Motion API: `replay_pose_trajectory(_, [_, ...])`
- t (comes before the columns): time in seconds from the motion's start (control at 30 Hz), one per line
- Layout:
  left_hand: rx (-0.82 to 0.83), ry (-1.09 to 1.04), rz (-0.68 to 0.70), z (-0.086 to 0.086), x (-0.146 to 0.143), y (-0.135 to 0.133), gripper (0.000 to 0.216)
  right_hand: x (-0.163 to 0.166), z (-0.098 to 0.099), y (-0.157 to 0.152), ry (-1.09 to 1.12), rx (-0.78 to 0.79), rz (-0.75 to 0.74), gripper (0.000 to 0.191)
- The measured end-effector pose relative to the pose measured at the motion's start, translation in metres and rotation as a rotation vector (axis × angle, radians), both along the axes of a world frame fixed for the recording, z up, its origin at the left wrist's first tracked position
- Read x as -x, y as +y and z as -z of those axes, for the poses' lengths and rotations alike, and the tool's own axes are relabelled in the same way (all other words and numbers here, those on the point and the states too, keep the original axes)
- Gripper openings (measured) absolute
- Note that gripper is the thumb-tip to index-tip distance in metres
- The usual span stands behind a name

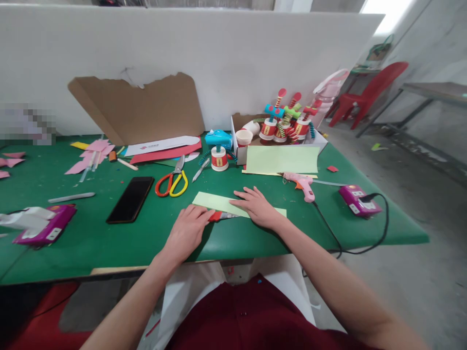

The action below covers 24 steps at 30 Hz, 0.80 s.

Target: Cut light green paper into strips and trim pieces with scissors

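A strip of pale green paper (211, 200) lies on the green table (109, 238) right in front of me. My right hand (257, 206) rests flat on the strip, fingers stretched out and pointing left. My left hand (188, 228) lies beside the strip's near left end, fingers together. They cover the red handle of a small knife or cutter (221, 216), whose grey blade sticks out toward my right hand. I cannot tell whether the left hand grips the tool or only rests on it.
Red-and-yellow scissors (171, 182) and a black phone (130, 199) lie to the left. A pink glue gun (301, 183) and a purple power strip (359, 200) sit to the right. Behind are a larger green sheet (280, 159), a box of paper-cup crafts (280, 127) and torn cardboard (146, 107).
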<state>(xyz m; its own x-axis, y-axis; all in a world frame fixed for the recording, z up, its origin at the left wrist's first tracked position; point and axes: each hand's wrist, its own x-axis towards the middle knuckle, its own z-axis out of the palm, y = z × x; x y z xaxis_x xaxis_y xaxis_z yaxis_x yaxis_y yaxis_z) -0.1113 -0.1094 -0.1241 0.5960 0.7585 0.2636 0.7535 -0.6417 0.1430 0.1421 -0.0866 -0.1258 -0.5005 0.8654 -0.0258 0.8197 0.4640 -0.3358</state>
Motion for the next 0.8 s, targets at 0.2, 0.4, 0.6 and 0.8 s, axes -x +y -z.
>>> replay_pose_trajectory(0.2, [0.021,0.032,0.024,0.0,-0.014,-0.004,0.034,0.003,0.001,0.0,-0.005,-0.009,0.0,0.05])
replay_pose_trajectory(0.4, [0.045,-0.007,0.035,0.001,-0.012,-0.002,0.031,-0.019,-0.004,0.006,0.036,-0.021,-0.023,0.045])
replay_pose_trajectory(0.6, [0.017,0.003,0.02,0.001,-0.013,-0.004,0.034,-0.058,-0.005,-0.012,0.025,-0.05,-0.066,0.045])
replay_pose_trajectory(0.8, [-0.023,0.0,-0.011,0.002,-0.025,-0.011,0.035,-0.059,0.001,-0.02,-0.05,-0.063,-0.058,0.056])
